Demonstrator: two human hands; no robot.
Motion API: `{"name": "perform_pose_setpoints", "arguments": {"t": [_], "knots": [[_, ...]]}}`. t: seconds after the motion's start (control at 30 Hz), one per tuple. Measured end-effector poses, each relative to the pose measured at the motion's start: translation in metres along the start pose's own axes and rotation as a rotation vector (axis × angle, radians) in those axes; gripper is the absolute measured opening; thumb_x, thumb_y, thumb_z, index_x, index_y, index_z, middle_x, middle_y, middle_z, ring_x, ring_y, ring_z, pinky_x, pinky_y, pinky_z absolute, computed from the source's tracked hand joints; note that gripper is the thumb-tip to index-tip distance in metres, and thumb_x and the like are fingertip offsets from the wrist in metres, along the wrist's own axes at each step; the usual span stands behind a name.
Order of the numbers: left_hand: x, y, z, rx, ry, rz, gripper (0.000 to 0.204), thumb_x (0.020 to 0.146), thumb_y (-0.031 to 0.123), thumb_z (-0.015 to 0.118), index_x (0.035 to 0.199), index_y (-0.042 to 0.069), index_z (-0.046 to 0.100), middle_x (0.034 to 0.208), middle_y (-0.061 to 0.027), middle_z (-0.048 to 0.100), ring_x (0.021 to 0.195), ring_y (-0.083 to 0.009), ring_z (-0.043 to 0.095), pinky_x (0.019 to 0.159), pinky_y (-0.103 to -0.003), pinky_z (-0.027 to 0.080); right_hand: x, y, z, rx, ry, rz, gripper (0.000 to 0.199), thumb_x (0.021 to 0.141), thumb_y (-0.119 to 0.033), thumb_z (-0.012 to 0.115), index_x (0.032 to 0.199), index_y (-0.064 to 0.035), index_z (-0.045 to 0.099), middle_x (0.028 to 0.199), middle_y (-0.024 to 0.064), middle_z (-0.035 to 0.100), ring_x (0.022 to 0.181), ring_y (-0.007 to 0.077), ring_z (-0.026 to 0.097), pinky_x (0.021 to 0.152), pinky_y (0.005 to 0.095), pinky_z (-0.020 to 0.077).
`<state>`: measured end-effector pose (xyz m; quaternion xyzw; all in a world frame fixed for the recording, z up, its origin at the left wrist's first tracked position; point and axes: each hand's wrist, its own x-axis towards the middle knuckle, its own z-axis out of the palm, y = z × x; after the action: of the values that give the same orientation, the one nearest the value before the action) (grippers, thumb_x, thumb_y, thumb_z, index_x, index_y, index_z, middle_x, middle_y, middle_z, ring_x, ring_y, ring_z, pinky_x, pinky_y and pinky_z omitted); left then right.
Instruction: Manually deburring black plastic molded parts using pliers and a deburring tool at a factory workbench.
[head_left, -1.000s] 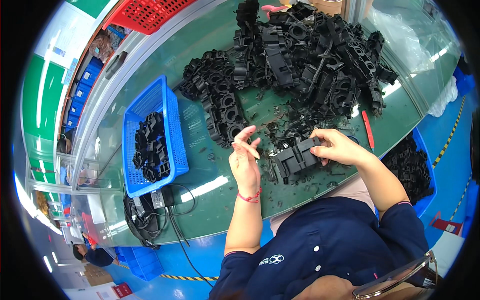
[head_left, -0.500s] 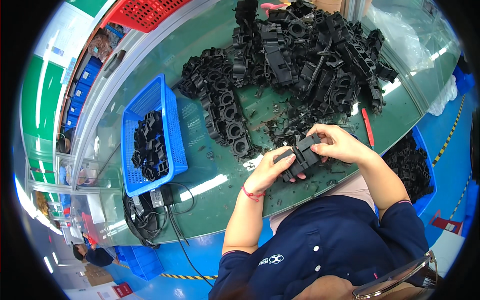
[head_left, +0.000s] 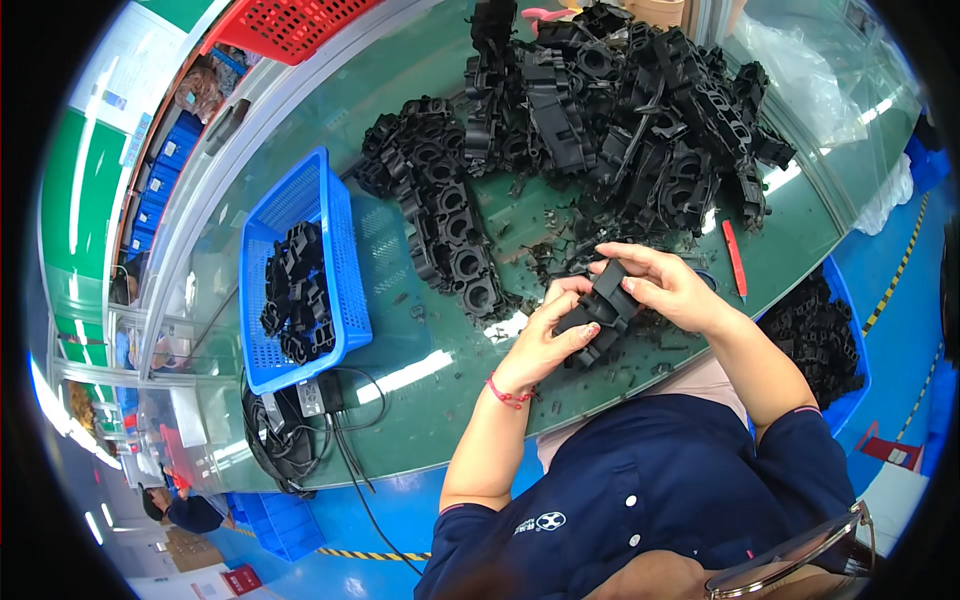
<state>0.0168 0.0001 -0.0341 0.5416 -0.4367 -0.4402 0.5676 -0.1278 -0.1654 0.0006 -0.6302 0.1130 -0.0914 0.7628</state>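
Note:
Between my hands, above the near edge of the green table, is a black moulded plastic part (head_left: 606, 312) with a blocky, stepped shape. My left hand (head_left: 552, 335) grips its left end, thumb on the near side and fingers curled behind. My right hand (head_left: 665, 285) holds the upper right end, thumb pressed on its face and index finger stretched past it. Black plastic scraps (head_left: 575, 240) lie on the table just beyond my hands. A red pen-shaped tool (head_left: 735, 260) rests to the right of my right hand.
A large heap of black moulded parts (head_left: 620, 110) covers the table's far side. At left stands a blue basket (head_left: 347, 250) with more black parts, beside a black cable bundle (head_left: 290, 430). Another blue bin (head_left: 850, 395) stands at right below the table edge. Clear plastic sheeting (head_left: 805, 80) lies far right.
The black part has been turned more upright in my hands. My right fingers have lifted and straightened, and my left fingers have moved up behind the part.

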Motion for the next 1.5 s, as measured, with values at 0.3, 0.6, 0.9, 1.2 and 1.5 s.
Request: {"name": "perform_pose_setpoints", "arguments": {"t": [0.3, 0.6, 0.9, 1.2, 1.5], "knots": [[0.003, 0.007, 0.011, 0.022, 0.112, 0.225, 0.024, 0.077, 0.019, 0.072, 0.079, 0.003, 0.053, 0.151, -0.0182, 0.016, 0.137, -0.0343, 0.025, 0.104, -0.043, 0.03, 0.009, 0.017, 0.001, -0.024, 0.045, -0.013, 0.026, 0.091, -0.008, 0.053, 0.116, -0.002, 0.05, 0.096, 0.0021, 0.058, 0.089, 0.0083, 0.056, 0.074, 0.0239, 0.0464], [0.002, 0.008, 0.01, -0.015, 0.042, 0.32, 0.03, 0.072, 0.012, 0.075, 0.072, 0.005, 0.045, 0.131, -0.0201, 0.045, 0.121, -0.0299, 0.044, 0.099, -0.039, 0.035, 0.019, 0.036, -0.001, 0.501, -0.174, 0.384, 0.024, 0.087, -0.014, 0.06, 0.107, -0.0045, 0.051, 0.087, 0.0004, 0.061, 0.07, 0.008, 0.06, 0.059, 0.0223, 0.0502], [0.001, 0.004, 0.008, 0.268, 0.348, 0.35, 0.032, 0.068, 0.007, 0.078, 0.075, 0.003, 0.046, 0.115, -0.016, 0.052, 0.103, -0.0256, 0.051, 0.087, -0.035, 0.042, 0.007, 0.017, 0.005, -0.147, 0.153, 0.027, 0.022, 0.089, -0.022, 0.06, 0.099, -0.002, 0.057, 0.084, 0.0036, 0.061, 0.062, 0.007, 0.053, 0.055, 0.0228, 0.0431], [0.003, 0.011, 0.014, 0.541, 0.415, 0.432, 0.036, 0.064, 0.006, 0.08, 0.077, 0.002, 0.046, 0.115, -0.0172, 0.053, 0.103, -0.03, 0.054, 0.086, -0.038, 0.045, -0.001, -0.035, 0.016, -0.533, -0.058, -0.016, 0.014, 0.086, -0.011, 0.055, 0.089, 0.0014, 0.06, 0.063, 0.0108, 0.061, 0.054, 0.0189, 0.057, 0.054, 0.0319, 0.0441], [0.006, 0.01, 0.017, 0.64, 0.425, 0.511, 0.035, 0.063, 0.004, 0.08, 0.078, 0.003, 0.048, 0.116, -0.0171, 0.053, 0.105, -0.0306, 0.054, 0.086, -0.039, 0.046, 0.006, -0.037, 0.012, -0.821, -0.108, -0.199, 0.013, 0.082, -0.007, 0.056, 0.085, 0.0032, 0.062, 0.075, 0.0195, 0.064, 0.067, 0.0345, 0.063, 0.062, 0.04, 0.0486]]}}
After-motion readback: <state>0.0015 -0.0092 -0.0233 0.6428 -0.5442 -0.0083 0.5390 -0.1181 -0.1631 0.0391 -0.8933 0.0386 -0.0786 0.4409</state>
